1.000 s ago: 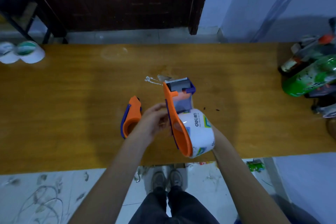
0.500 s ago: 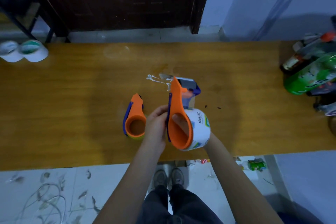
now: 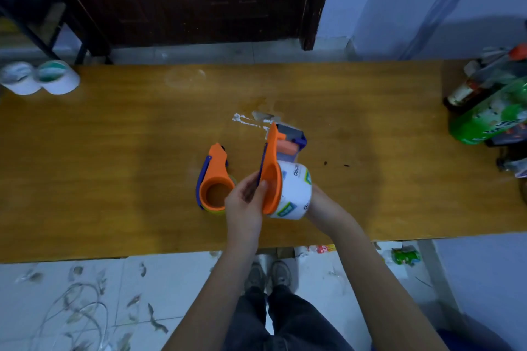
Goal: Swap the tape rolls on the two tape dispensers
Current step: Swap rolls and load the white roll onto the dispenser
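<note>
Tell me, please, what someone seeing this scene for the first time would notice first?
Most striking is the orange tape dispenser with its white tape roll, held up over the middle of the wooden table between the left hand and the right hand. Just left of it, a second orange dispenser lies on the table. Bottles crowd the right end.

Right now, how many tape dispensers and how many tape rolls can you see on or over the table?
Orange tape dispensers: 2, one lying on the table, one held up.
White tape rolls: 3, one on the held dispenser, two at the far left.
Total: 5.
</note>
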{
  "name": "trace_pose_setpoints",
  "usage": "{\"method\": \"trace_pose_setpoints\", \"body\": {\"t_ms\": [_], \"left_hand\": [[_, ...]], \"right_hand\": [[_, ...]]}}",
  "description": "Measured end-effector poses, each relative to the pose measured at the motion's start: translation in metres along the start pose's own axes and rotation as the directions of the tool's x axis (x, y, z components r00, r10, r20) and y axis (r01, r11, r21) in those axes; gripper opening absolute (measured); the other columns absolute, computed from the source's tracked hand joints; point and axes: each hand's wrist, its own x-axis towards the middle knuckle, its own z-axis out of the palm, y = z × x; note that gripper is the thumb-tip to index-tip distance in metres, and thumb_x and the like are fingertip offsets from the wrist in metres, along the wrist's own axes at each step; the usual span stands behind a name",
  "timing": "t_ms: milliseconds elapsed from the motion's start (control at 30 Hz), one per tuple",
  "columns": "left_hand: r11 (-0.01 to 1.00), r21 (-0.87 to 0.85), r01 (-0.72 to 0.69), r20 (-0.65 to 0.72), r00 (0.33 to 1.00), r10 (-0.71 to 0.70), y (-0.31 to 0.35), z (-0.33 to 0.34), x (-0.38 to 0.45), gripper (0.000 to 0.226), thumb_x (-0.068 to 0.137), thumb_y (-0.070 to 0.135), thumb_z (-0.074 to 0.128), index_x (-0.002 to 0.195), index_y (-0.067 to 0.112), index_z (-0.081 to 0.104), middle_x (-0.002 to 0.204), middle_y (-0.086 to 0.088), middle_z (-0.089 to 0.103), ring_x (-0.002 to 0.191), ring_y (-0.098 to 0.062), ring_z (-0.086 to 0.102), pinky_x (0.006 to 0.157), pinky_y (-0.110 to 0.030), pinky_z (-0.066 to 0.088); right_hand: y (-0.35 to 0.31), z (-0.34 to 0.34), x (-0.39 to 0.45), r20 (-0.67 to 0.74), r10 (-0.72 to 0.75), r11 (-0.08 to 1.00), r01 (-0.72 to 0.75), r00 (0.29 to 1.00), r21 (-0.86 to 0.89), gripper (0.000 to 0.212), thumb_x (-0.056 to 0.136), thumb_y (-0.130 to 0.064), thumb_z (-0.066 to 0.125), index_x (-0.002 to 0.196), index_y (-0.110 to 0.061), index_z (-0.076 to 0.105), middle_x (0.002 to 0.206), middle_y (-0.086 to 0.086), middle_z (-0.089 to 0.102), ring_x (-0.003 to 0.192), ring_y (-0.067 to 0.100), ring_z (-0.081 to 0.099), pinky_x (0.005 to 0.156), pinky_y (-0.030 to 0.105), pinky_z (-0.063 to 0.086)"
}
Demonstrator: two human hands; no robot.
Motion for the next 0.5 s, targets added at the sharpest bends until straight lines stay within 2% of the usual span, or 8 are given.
{"method": "trace_pose_setpoints", "body": {"t_ms": [33, 67, 133, 167, 233, 333, 433, 500], "left_hand": [[0.998, 0.059, -0.027, -0.042, 0.999, 0.029, 0.0, -0.001, 0.002, 0.018, 0.09, 0.015, 0.06, 0.105, 0.02, 0.067, 0.099, 0.009, 0.07, 0.092, 0.0, 0.066, 0.078, -0.017, 0.053], [0.984, 0.157, -0.082, -0.069, 0.993, 0.094, -0.001, -0.004, 0.005, 0.02, 0.091, 0.017, 0.058, 0.11, 0.018, 0.066, 0.097, 0.013, 0.068, 0.089, 0.005, 0.065, 0.075, -0.012, 0.051], [0.915, 0.368, -0.168, -0.084, 0.974, 0.212, -0.003, -0.008, 0.011, 0.025, 0.093, 0.022, 0.055, 0.117, 0.015, 0.063, 0.098, 0.01, 0.065, 0.088, 0.002, 0.062, 0.073, -0.011, 0.048], [0.86, 0.47, -0.2, -0.079, 0.961, 0.266, -0.005, -0.007, 0.013, 0.027, 0.094, 0.022, 0.053, 0.119, 0.013, 0.061, 0.1, 0.005, 0.063, 0.09, -0.006, 0.061, 0.075, -0.015, 0.046], [0.768, 0.601, -0.223, -0.063, 0.944, 0.324, -0.013, -0.005, 0.019, 0.029, 0.095, 0.021, 0.052, 0.12, 0.009, 0.06, 0.104, -0.003, 0.06, 0.093, -0.017, 0.058, 0.077, -0.019, 0.041], [0.733, 0.654, -0.185, -0.09, 0.944, 0.319, -0.026, -0.002, 0.026, 0.033, 0.095, 0.02, 0.052, 0.124, 0.006, 0.058, 0.107, -0.011, 0.054, 0.095, -0.022, 0.055, 0.078, -0.017, 0.036], [0.722, 0.674, -0.156, -0.09, 0.953, 0.29, -0.039, -0.002, 0.029, 0.036, 0.095, 0.02, 0.052, 0.127, 0.006, 0.056, 0.106, -0.013, 0.053, 0.096, -0.026, 0.055, 0.08, -0.026, 0.041], [0.718, 0.685, -0.124, -0.119, 0.953, 0.278, -0.045, -0.002, 0.03, 0.041, 0.094, 0.022, 0.053, 0.131, 0.004, 0.051, 0.109, -0.011, 0.054, 0.098, -0.023, 0.055, 0.083, -0.029, 0.042]], "right_hand": [[0.0, -0.003, 0.001, -0.077, 0.037, 0.998, -0.033, 0.996, 0.047, 0.021, 0.095, -0.014, 0.048, 0.107, -0.009, 0.064, 0.103, 0.01, 0.069, 0.096, 0.021, 0.067, 0.084, 0.037, 0.056], [-0.002, -0.008, 0.0, -0.169, 0.081, 0.994, -0.066, 0.982, 0.089, 0.023, 0.096, -0.018, 0.045, 0.109, -0.004, 0.058, 0.105, 0.014, 0.065, 0.096, 0.025, 0.064, 0.081, 0.041, 0.055], [0.001, -0.016, -0.006, -0.316, 0.117, 0.98, -0.059, 0.942, 0.188, 0.025, 0.096, -0.028, 0.042, 0.104, -0.008, 0.055, 0.094, 0.006, 0.061, 0.082, 0.018, 0.062, 0.062, 0.035, 0.052], [0.005, -0.018, -0.009, -0.331, 0.118, 0.984, -0.065, 0.936, 0.167, 0.028, 0.095, -0.035, 0.043, 0.107, -0.012, 0.053, 0.094, 0.003, 0.061, 0.081, 0.015, 0.061, 0.057, 0.031, 0.05], [0.013, -0.017, -0.015, -0.263, 0.056, 0.994, -0.08, 0.963, -0.08, 0.039, 0.087, -0.047, 0.053, 0.114, -0.019, 0.052, 0.104, 0.0, 0.062, 0.086, 0.011, 0.063, 0.049, 0.023, 0.051], [0.025, -0.01, -0.004, -0.259, -0.035, 0.939, -0.057, 0.965, -0.339, 0.049, 0.082, -0.038, 0.066, 0.122, -0.013, 0.052, 0.11, 0.006, 0.061, 0.086, 0.015, 0.065, 0.054, 0.022, 0.055], [0.029, -0.006, 0.01, -0.326, -0.016, 0.935, -0.102, 0.945, -0.341, 0.042, 0.087, -0.019, 0.061, 0.124, -0.003, 0.053, 0.111, 0.015, 0.064, 0.092, 0.025, 0.066, 0.071, 0.035, 0.059], [0.036, -0.004, 0.017, -0.344, 0.002, 0.941, -0.118, 0.939, -0.318, 0.036, 0.088, -0.013, 0.058, 0.122, 0.0, 0.054, 0.105, 0.014, 0.065, 0.088, 0.026, 0.067, 0.073, 0.037, 0.059]]}}
